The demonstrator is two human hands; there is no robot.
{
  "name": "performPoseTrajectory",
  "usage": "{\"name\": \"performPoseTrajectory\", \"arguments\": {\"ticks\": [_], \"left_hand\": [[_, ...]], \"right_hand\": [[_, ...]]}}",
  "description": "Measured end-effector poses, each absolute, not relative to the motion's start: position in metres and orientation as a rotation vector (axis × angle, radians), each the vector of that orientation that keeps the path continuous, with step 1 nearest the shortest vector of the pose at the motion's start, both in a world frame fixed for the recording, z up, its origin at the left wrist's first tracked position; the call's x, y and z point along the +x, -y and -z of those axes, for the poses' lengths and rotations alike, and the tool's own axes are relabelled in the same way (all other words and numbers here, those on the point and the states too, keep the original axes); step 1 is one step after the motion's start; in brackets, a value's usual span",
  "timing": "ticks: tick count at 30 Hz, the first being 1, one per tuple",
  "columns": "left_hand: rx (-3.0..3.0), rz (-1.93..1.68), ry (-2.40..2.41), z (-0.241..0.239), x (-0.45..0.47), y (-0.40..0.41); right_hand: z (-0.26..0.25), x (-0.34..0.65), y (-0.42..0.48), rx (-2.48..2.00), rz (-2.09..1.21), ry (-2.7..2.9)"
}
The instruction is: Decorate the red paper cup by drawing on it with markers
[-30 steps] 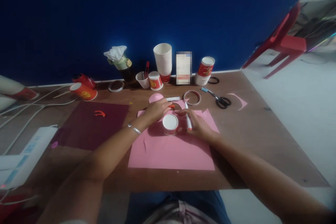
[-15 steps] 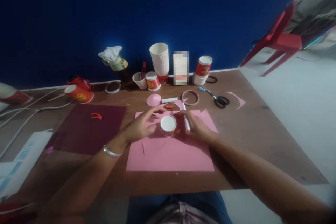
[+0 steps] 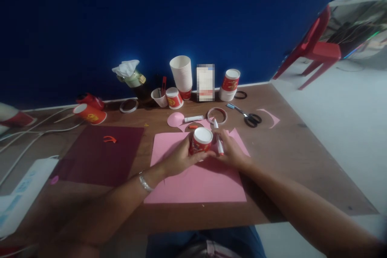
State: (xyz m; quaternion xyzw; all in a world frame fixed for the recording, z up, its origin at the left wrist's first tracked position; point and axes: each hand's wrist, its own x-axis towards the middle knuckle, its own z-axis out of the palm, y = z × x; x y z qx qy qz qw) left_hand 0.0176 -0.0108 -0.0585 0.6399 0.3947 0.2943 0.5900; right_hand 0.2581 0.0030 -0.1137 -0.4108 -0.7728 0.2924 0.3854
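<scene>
My left hand (image 3: 179,156) is wrapped round the left side of a red and white paper cup (image 3: 202,141), which is upside down with its white base up. A white marker (image 3: 219,139) with red ends is held in my right hand (image 3: 231,151), close to the cup's right side. The right fingertips come up to the cup; whether they press on it is hard to see. Beneath both hands lies a sheet of pink paper (image 3: 196,189). Behind the cup are a small orange cap (image 3: 193,127) and a white marker lying down (image 3: 194,119).
Scissors (image 3: 249,116), a tape roll (image 3: 217,116) and pink scraps (image 3: 175,119) lie beyond the sheet. Along the wall stand a tall stack of paper cups (image 3: 181,74) and other cups. A dark red sheet (image 3: 102,157) and a power strip (image 3: 28,193) are at left.
My left hand, previously apart from the cup, has closed round it. The cup has moved slightly right and seems raised or tilted. The right hand still holds the marker.
</scene>
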Motion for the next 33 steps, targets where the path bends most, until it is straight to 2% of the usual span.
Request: {"name": "performPoseTrajectory", "arguments": {"ticks": [6, 9, 17, 24, 33], "left_hand": [[1.117, -0.624, -0.885, 0.081, 0.019, 0.008], [0.948, -0.706, -0.865, 0.092, 0.015, 0.006], [0.782, -0.838, -0.715, 0.089, 0.014, 0.001], [0.815, -0.861, -0.639, 0.085, 0.013, -0.002], [0.772, -0.797, -0.649, 0.089, 0.016, 0.0]], "right_hand": [[0.101, 0.259, 0.001, -1.107, -0.798, 1.892], [0.096, 0.26, 0.003, -1.068, -0.805, 1.859], [0.086, 0.266, -0.001, -1.038, -0.652, 1.671], [0.08, 0.262, 0.0, -0.966, -1.016, 1.128], [0.055, 0.248, 0.044, -0.834, -0.855, 1.63]]}}
